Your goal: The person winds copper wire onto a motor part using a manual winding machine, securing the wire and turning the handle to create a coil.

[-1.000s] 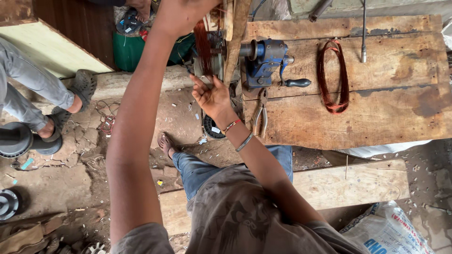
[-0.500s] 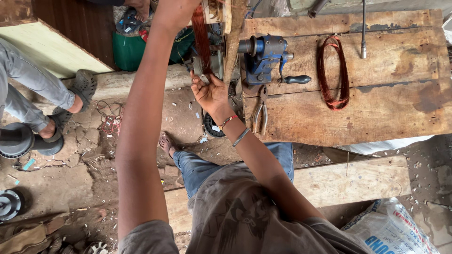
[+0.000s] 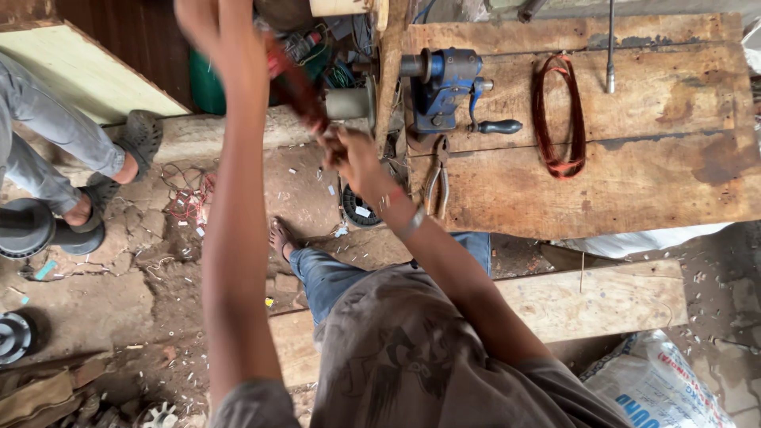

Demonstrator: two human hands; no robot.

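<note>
At the far left a seated person's grey trouser legs (image 3: pixel 47 150) and dark sandals (image 3: pixel 135 139) rested on the dusty dirt floor, beside round black metal parts (image 3: pixel 28 230) and a tangle of thin red wire scraps (image 3: pixel 190 198). My left hand (image 3: pixel 208 20) was raised high at the top edge, blurred and partly cut off, closed around the upper end of a reddish-brown band of copper wire (image 3: pixel 297 83). The band ran slanting down to my right hand (image 3: pixel 353 154), whose fingers were clenched on its lower end, so the wire stretched taut between both fists, in front of the bench's left edge. Behind it stood a green plastic tub (image 3: pixel 208 87); what it held I could not tell. A grey spool (image 3: pixel 349 103) jutted from the bench edge just above my right hand. On the rough, stained wooden bench (image 3: pixel 650 182) sat a blue cast-metal hand winder (image 3: pixel 448 83) with a black crank handle, and below it lay open pliers (image 3: pixel 437 178). Further right lay a long oval coil of copper wire (image 3: pixel 559 115), then a thin metal rod (image 3: pixel 610 47). A white printed sack (image 3: pixel 658 388) slumped at lower right.
</note>
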